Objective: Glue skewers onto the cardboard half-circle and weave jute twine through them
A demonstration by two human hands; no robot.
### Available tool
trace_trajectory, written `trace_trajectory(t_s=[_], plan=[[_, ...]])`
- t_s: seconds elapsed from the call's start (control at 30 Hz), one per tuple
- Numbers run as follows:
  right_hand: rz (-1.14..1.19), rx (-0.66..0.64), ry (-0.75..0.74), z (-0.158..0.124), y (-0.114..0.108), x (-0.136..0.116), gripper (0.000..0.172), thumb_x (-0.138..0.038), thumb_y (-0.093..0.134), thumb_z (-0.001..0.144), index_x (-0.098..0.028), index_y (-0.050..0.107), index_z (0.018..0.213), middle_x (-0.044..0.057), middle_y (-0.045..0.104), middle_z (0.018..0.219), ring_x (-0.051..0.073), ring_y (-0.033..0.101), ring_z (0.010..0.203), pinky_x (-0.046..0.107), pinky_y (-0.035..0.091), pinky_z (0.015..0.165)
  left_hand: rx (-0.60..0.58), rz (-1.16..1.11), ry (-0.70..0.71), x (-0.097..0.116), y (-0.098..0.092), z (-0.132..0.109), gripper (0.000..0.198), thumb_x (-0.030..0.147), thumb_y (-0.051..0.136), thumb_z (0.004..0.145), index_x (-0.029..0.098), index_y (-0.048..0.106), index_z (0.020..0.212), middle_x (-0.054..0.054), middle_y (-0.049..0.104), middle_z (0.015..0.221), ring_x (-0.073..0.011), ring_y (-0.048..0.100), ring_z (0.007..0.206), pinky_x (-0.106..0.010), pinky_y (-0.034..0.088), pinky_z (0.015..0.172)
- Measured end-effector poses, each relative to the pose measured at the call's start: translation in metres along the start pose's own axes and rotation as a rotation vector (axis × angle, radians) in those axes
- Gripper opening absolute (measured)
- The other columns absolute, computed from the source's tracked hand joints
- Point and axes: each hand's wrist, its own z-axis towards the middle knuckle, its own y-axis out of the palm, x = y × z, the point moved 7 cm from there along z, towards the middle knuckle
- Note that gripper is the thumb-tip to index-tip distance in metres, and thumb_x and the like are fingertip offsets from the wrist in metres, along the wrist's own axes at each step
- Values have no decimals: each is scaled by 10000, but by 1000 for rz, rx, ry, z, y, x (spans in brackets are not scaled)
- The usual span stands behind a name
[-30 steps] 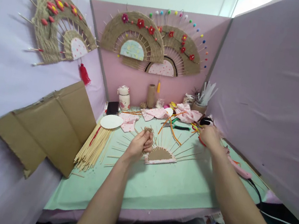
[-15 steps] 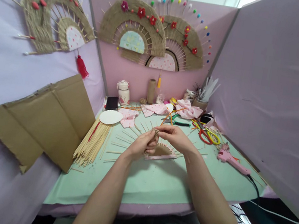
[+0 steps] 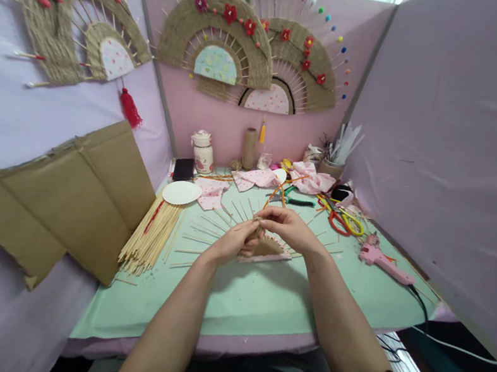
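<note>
My left hand [image 3: 239, 240] is closed around what looks like a small bundle of brown jute twine [image 3: 258, 231], mostly hidden by the fingers. The fingertips of my right hand [image 3: 287, 227] pinch the top of that bundle, close to the left thumb. Below and behind both hands lies a half-round cardboard fan base [image 3: 270, 249] with a pink lower edge. Thin wooden sticks [image 3: 202, 230] fan out from it across the table. My hands cover part of the base.
A pile of wooden sticks [image 3: 150, 239] with a white oval card [image 3: 182, 193] lies left, beside folded cardboard [image 3: 68, 199]. Pliers [image 3: 296, 201], scissors [image 3: 343, 220] and a pink glue gun [image 3: 386, 263] lie right. Behind stand a bottle [image 3: 202, 152] and pink fabric [image 3: 257, 179]. Finished fans [image 3: 222, 34] hang on the walls.
The whole view has shifted slightly. Both hands stay together at the bundle, with only a small change in the right fingers on top of it.
</note>
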Motion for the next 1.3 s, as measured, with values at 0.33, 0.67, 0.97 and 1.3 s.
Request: trace_trajectory(t_s=[0.33,0.67,0.97,1.3], plan=[[37,-28,-22,-2,9,-6,222,-390,628,815,-173,583,835,-18,585,722,120,553,693,260,424,692,-10,-106,-38,0,-1,0,333,469,427,896,166,491,774,85,243,506,-52,118,415,-150,151,390],[100,299,52,7,-2,19,247,-410,650,738,-181,559,739,-61,435,627,72,355,560,227,278,536,515,495,397,29,-21,-6,230,403,517,906,191,565,832,37,451,589,-97,387,515,-195,296,499],[140,365,116,6,-5,26,235,-382,689,675,-171,589,705,-42,508,636,77,388,569,240,284,542,588,1233,446,33,-9,-7,163,212,460,934,173,616,908,-60,641,864,-181,574,842,-266,402,731],[127,188,4,1,-6,12,305,-355,708,737,-214,709,1008,1,657,884,88,479,686,246,364,659,560,603,433,34,-18,-11,298,416,461,912,176,566,770,30,475,610,-107,437,582,-220,354,580]])
